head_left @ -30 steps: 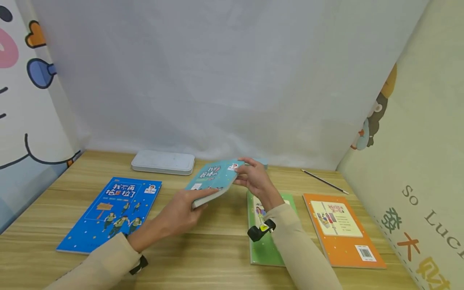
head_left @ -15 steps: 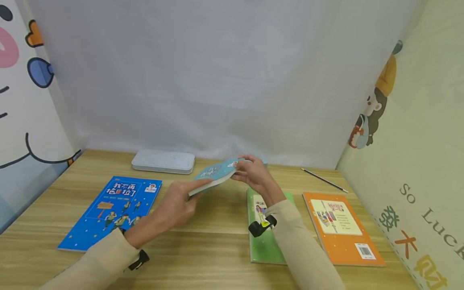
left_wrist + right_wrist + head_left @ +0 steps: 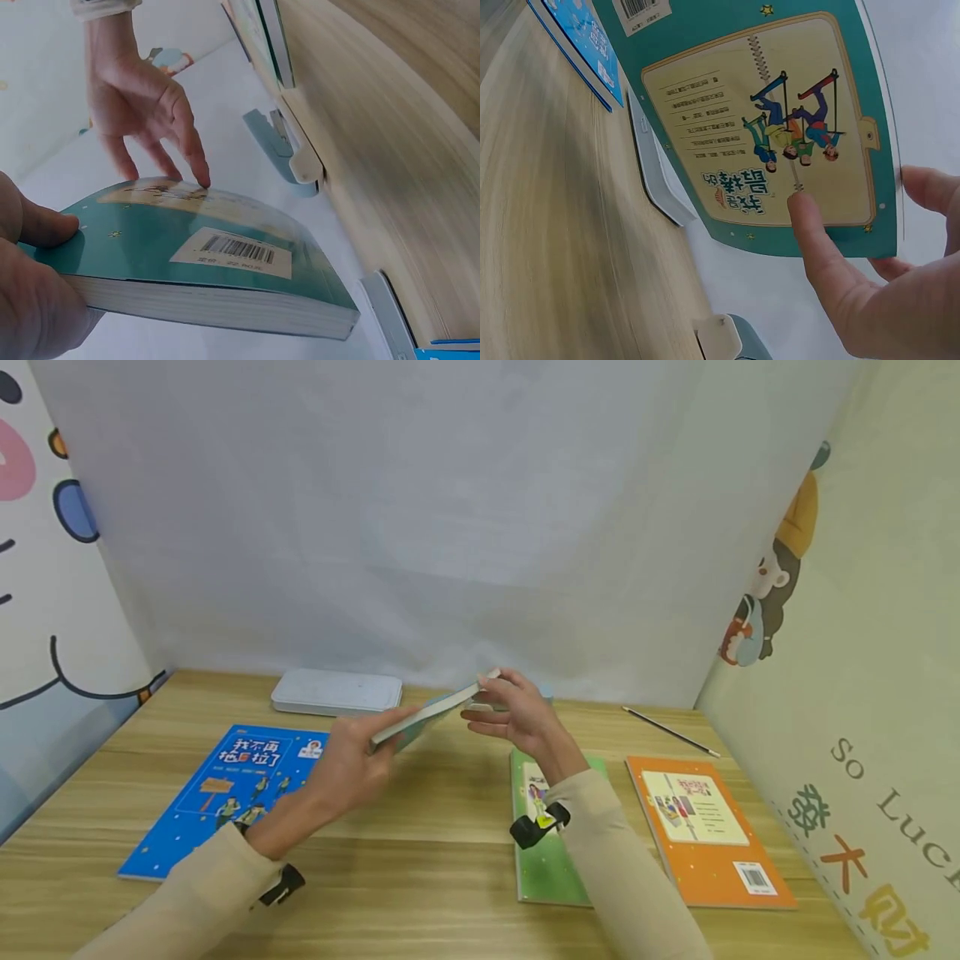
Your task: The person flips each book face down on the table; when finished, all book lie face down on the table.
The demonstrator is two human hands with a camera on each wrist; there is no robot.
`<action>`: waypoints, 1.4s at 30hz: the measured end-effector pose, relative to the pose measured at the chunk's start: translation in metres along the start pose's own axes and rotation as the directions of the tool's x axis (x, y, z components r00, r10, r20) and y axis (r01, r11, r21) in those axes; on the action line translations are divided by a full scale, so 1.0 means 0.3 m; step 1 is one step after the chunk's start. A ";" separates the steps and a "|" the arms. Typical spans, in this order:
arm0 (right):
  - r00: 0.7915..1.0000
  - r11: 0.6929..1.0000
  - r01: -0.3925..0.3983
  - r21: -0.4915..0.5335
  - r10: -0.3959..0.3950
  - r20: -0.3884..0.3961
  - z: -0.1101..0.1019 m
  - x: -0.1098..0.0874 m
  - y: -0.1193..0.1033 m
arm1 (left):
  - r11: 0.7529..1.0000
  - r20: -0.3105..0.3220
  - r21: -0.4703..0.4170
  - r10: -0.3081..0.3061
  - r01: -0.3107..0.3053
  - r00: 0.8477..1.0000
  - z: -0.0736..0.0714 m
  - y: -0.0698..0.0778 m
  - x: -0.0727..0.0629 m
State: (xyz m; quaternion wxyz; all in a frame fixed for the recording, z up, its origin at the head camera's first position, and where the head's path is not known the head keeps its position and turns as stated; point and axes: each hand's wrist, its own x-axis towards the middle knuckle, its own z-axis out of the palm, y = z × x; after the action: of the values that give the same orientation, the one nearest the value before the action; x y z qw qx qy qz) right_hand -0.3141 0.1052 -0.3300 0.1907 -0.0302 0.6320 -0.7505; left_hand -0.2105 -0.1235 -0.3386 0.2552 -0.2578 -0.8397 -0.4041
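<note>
A teal paperback book (image 3: 433,717) is held up above the table, tilted, its page edges toward the head camera. My left hand (image 3: 347,768) grips its near left end, thumb on one cover as the left wrist view shows (image 3: 41,262). At the far right end my right hand (image 3: 517,714) pinches the book, with one digit lying on the back cover in the right wrist view. That back cover (image 3: 780,112) carries a cream panel with cartoon children and a barcode label. The front cover is mostly hidden from the head view.
A blue book (image 3: 217,802) lies left, a green book (image 3: 551,868) under my right forearm, an orange book (image 3: 712,835) further right. Behind are a pale tin case (image 3: 337,691), a teal stapler (image 3: 281,154) and a pencil (image 3: 671,732). A white curtain (image 3: 450,527) closes the back.
The teal book has been tipped from cover-up to nearly edge-on, so its front cover has turned away from the head view. My left hand has shifted slightly left with it.
</note>
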 end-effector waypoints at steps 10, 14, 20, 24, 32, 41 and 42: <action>0.998 0.995 -0.001 0.099 -0.006 0.064 -0.013 0.008 0.041 | 0.998 -0.064 -0.048 -0.053 0.050 0.997 -0.032 -0.021 0.010; 0.997 0.994 0.000 0.107 -0.008 0.074 -0.017 0.015 0.069 | 0.997 -0.095 -0.075 -0.034 0.027 0.995 -0.038 -0.020 0.013; 0.996 0.992 -0.026 0.124 0.015 0.085 -0.021 0.038 0.108 | 0.992 -0.132 -0.122 -0.031 0.015 0.991 -0.050 0.001 0.017; 0.996 0.985 -0.042 0.169 0.028 0.084 -0.018 0.055 0.126 | 0.984 -0.132 -0.169 -0.071 0.049 0.989 -0.055 0.017 0.019; 0.993 0.962 -0.031 0.270 0.000 0.114 -0.013 0.063 0.146 | 0.956 -0.113 -0.263 -0.163 0.128 0.980 -0.068 0.036 0.021; 0.981 0.952 -0.032 0.306 -0.029 0.193 -0.015 0.049 0.166 | 0.913 -0.080 -0.330 -0.282 0.241 0.956 -0.090 0.022 0.023; 0.979 0.951 -0.030 0.307 -0.035 0.203 -0.015 0.049 0.168 | 0.910 -0.080 -0.335 -0.287 0.245 0.955 -0.093 0.019 0.023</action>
State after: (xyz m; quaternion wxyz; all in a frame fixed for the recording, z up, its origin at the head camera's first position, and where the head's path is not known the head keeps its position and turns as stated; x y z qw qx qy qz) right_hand -0.3164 0.0982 -0.3821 0.2563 -0.0782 0.4839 -0.8331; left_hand -0.2059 -0.1415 -0.3160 0.2055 -0.1525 -0.7719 -0.5820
